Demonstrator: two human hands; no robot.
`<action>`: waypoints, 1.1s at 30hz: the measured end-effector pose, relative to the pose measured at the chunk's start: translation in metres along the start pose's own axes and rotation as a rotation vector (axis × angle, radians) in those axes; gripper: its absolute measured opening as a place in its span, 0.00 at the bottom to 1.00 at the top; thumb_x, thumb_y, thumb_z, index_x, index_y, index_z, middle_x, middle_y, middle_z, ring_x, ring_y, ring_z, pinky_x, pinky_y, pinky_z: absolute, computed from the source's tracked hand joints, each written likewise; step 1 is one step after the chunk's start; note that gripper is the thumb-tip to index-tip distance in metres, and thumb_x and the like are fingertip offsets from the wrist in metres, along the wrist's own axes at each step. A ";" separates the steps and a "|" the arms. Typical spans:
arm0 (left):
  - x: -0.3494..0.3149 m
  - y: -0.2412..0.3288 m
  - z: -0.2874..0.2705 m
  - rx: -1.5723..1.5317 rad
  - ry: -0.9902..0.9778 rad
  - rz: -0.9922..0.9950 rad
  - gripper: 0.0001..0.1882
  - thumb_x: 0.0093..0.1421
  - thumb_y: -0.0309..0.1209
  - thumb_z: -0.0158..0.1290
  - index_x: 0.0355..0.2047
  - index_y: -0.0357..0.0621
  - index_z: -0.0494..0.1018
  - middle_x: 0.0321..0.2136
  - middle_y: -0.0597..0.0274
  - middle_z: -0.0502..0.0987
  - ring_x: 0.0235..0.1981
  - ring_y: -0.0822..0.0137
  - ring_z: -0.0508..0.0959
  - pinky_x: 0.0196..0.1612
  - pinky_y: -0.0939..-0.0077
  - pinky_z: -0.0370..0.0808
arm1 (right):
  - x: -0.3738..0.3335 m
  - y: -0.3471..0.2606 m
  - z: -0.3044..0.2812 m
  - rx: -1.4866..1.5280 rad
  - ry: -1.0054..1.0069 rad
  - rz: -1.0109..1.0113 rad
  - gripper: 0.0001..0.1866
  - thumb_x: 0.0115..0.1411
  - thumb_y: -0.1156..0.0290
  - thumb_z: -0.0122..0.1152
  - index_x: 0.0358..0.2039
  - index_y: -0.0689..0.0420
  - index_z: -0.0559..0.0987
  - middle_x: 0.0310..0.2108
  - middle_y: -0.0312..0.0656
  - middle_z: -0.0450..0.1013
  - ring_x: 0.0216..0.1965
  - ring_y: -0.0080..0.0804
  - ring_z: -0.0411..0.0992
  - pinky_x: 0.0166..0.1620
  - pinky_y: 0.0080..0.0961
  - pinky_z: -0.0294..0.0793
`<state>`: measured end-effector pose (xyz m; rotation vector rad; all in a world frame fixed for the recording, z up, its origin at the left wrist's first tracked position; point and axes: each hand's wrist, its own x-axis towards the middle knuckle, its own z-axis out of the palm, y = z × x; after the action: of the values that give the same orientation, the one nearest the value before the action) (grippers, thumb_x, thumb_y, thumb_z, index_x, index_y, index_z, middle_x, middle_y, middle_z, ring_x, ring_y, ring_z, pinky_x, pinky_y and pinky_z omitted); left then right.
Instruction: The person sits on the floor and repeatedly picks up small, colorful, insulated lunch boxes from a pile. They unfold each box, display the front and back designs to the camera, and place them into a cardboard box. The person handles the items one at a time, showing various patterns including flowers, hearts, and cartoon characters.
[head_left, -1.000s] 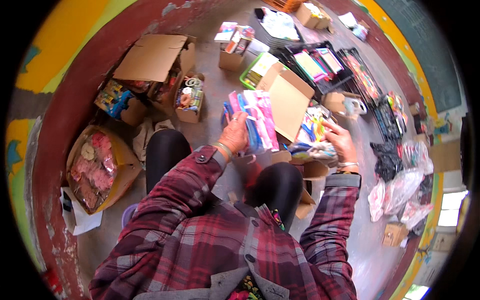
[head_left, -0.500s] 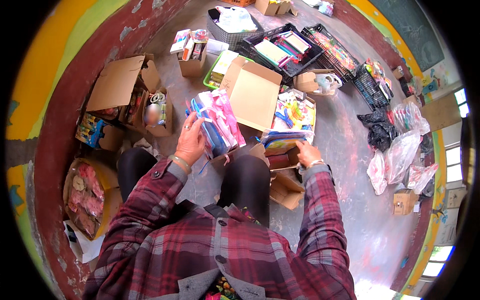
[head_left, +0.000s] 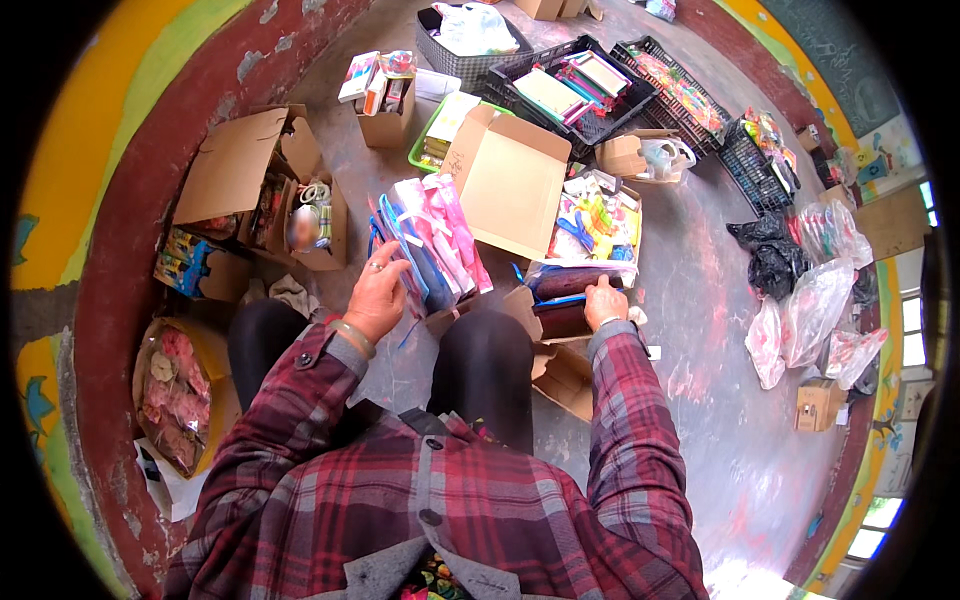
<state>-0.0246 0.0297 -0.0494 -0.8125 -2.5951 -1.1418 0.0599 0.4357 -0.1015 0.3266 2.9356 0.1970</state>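
Observation:
Between my knees stands a packed stack of pouches, pink point(head_left: 450, 235) on its right side and blue point(head_left: 425, 265) on its left. My left hand point(head_left: 377, 300) is at the near left side of the stack, its bent fingers closed on the edge of a blue pouch. To the right, my right hand point(head_left: 606, 303) pinches the top edge of a flat, dark, blue-edged pouch point(head_left: 560, 286). This pouch leans in an open cardboard box point(head_left: 565, 325). Just beyond is a box of bright yellow and blue goods point(head_left: 600, 225).
A large cardboard flap point(head_left: 510, 185) rises behind the pouches. Black crates point(head_left: 600, 120) with packs stand farther off. More opened cartons point(head_left: 225, 165) line the wall at left. Plastic bags point(head_left: 810, 310) and a small carton point(head_left: 818, 405) lie at right.
My right hand has shifted slightly left and down. The colourful sheet-like item under it no longer shows; a dark, blue-edged pouch does. My left fingers have folded in closer against the blue pouches.

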 end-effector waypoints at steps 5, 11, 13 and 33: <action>-0.003 0.001 0.004 0.004 0.006 0.059 0.11 0.49 0.19 0.49 0.35 0.39 0.72 0.48 0.46 0.69 0.52 0.47 0.68 0.54 0.63 0.67 | -0.026 0.016 -0.008 0.060 -0.030 0.022 0.07 0.52 0.71 0.50 0.30 0.53 0.77 0.33 0.47 0.72 0.35 0.48 0.74 0.36 0.41 0.73; -0.008 0.010 -0.005 -0.020 0.017 0.103 0.10 0.50 0.20 0.49 0.34 0.39 0.72 0.47 0.47 0.70 0.52 0.47 0.69 0.53 0.63 0.67 | -0.079 0.047 -0.058 0.284 0.273 0.092 0.08 0.55 0.68 0.47 0.31 0.56 0.74 0.30 0.51 0.73 0.35 0.52 0.72 0.36 0.44 0.71; -0.011 0.012 -0.007 -0.042 0.029 0.099 0.11 0.50 0.18 0.48 0.35 0.39 0.72 0.46 0.46 0.70 0.51 0.47 0.69 0.53 0.63 0.67 | -0.101 0.055 -0.093 0.332 0.305 0.164 0.08 0.57 0.69 0.47 0.31 0.57 0.74 0.28 0.53 0.72 0.34 0.51 0.73 0.35 0.42 0.71; -0.031 0.108 -0.086 -2.030 -0.581 -0.588 0.27 0.61 0.36 0.46 0.58 0.36 0.57 0.55 0.49 0.64 0.55 0.55 0.67 0.59 0.58 0.61 | -0.176 -0.023 -0.204 1.820 -0.353 0.184 0.12 0.62 0.71 0.51 0.44 0.64 0.72 0.37 0.43 0.75 0.35 0.29 0.76 0.38 0.24 0.77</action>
<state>0.0571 0.0146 0.0648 -0.4087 -0.8081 -4.0439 0.1846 0.3508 0.1226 0.6604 1.8161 -2.1836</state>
